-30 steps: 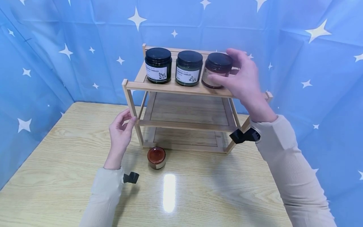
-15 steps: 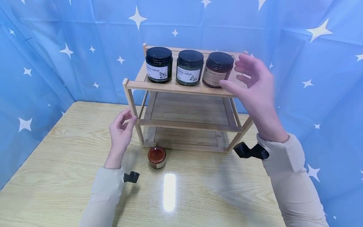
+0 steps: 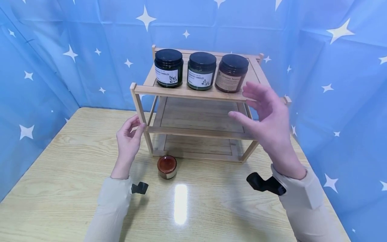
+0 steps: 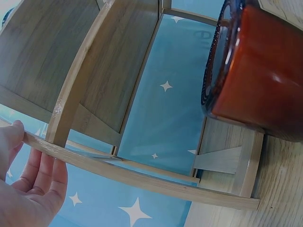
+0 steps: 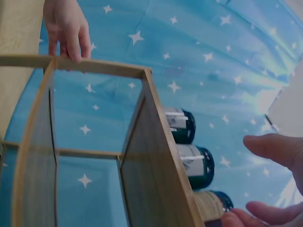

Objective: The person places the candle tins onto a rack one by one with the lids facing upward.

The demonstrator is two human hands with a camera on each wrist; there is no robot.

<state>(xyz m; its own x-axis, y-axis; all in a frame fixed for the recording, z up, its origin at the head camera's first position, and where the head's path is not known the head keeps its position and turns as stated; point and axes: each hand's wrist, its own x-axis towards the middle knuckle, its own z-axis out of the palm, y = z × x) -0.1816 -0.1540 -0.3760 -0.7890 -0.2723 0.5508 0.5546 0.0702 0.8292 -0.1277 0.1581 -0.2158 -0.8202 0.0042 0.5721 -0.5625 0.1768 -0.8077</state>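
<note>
My left hand (image 3: pixel 128 143) pinches the front left leg of a three-tier wooden shelf (image 3: pixel 193 132), thumb on one side and fingers on the other in the left wrist view. My right hand (image 3: pixel 269 121) is in the air before the shelf's right side, thumb and fingers spread, holding nothing. Along the top tier stand three black-lidded candle jars: a dark one (image 3: pixel 168 69) at left, a green one (image 3: pixel 202 71) in the middle, and a brown one (image 3: pixel 231 74) at right, nearest that hand. A small reddish-brown candle jar (image 3: pixel 167 167) stands on the table by the shelf's left foot.
The shelf stands on a light wood-grain table (image 3: pixel 75 151). Behind and beside it hangs a blue cloth (image 3: pixel 105 40) with white stars. The two lower tiers sit under the top one. Black wrist cameras (image 3: pixel 266 184) stick out from both sleeves.
My right hand has let go of the brown candle jar, drawn back to the right, then come down in front of the shelf. The left hand and the jars stay where they were.
</note>
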